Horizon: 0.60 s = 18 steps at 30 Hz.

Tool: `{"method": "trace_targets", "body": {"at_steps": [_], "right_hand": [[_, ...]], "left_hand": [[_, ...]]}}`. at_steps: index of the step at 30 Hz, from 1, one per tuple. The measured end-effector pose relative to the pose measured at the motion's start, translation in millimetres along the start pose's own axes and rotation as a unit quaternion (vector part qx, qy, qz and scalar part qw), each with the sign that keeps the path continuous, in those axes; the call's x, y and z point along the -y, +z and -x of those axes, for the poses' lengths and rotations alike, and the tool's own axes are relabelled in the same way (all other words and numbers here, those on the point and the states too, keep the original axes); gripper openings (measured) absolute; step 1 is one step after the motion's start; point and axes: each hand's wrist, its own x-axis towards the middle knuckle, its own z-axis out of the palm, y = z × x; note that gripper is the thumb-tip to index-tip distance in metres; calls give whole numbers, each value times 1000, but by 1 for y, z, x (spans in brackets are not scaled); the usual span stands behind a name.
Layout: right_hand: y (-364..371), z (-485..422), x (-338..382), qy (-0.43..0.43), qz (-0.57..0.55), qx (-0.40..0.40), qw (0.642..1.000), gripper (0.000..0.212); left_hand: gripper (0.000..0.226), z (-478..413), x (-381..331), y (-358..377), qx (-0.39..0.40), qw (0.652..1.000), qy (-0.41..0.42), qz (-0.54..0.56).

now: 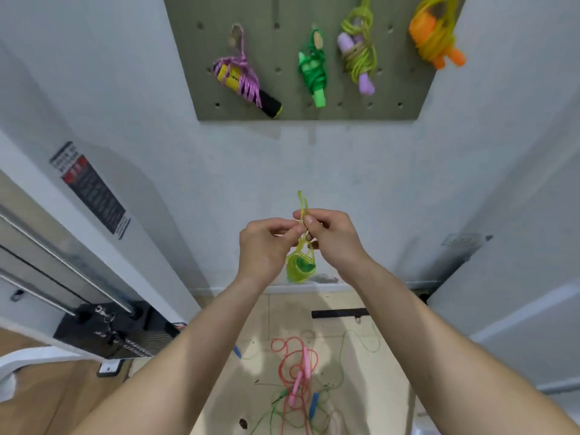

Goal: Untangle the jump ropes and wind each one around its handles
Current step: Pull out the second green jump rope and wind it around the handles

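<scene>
**Item 1, centre of frame.** Yellow-green jump rope [299,268], wound into a small bundle around its green handles. It hangs in the air before the white wall, between and just below our two hands. A short loop of the same rope stands up above our fingertips.

**Item 2, centre-left.** Left hand [265,246]. The fingers are curled in narrow, and thumb and forefinger pinch a strand just above the bundle.

**Item 3, centre-right.** Right hand [334,237]. The fingers are drawn close, with thumb and forefinger pinching the foot of the upright loop. We note its fingertips meet those of the left hand.

**Item 4, top of frame.** Grey-green pegboard [314,113] on the wall, carrying four wound ropes. From left to right we list:
- purple rope [248,83] on black-and-yellow handles, tilted
- bright green rope [314,73] on green handles
- lime rope [359,58] on lilac handles
- yellow rope [434,39] on orange handles, at the upper right corner

**Item 5, bottom centre, on the tiled floor.** Pink rope [306,361] with pink handles, lying in loose loops. It is tangled with a thin green rope [314,403] that has blue handles.

**Item 6, floor near the foot of the wall.** Black bar [339,313], lying flat.

**Item 7, left edge.** Weight machine [103,331] with metal rails. A printed label [94,189] is stuck on the white panel above it.
</scene>
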Motion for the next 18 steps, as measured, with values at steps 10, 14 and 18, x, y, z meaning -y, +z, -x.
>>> {"method": "trace_targets", "body": {"at_steps": [10,14,18], "right_hand": [[-28,2,152,-38,19,-47,998,23],[-43,-12,181,-50,0,-60,997,17],[-51,-35,210,-68,-16,-48,996,9]], "left_hand": [[2,-14,-151,-44,-14,989,-88,120],[11,-30,-183,-51,-13,984,-90,151],[12,-48,-206,-53,-18,988,-57,145]]}}
